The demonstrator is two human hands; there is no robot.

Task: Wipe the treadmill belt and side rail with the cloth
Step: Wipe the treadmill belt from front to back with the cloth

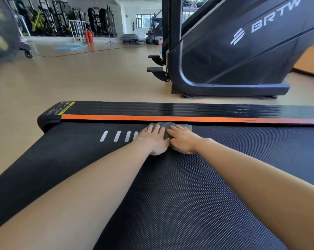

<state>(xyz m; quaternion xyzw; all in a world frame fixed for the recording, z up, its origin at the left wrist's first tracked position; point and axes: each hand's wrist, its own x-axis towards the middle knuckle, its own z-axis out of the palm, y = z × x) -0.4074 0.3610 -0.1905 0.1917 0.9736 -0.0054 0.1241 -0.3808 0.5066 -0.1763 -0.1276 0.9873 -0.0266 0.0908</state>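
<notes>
Belt [179,195], left hand [153,139], right hand [183,140] — pressing cloth [166,126]

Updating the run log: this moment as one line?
phase: wiping treadmill belt | left hand: pressing cloth | right hand: pressing cloth | cloth: on belt, at side rail

Treadmill belt [188,186]: black, with a finely dotted weave, lying flat and bearing a row of slanted white dashes near its far edge. Side rail [170,110]: a long glossy black strip with lengthwise ribs, an orange band on the side bordering the belt and a yellow label at its left end; it runs along the belt's far edge. Cloth [166,126]: grey-green and crumpled, on the belt up against the orange band, just right of the dashes. The left hand [153,139] and right hand [183,140] press flat on it, side by side, covering most of it.
</notes>
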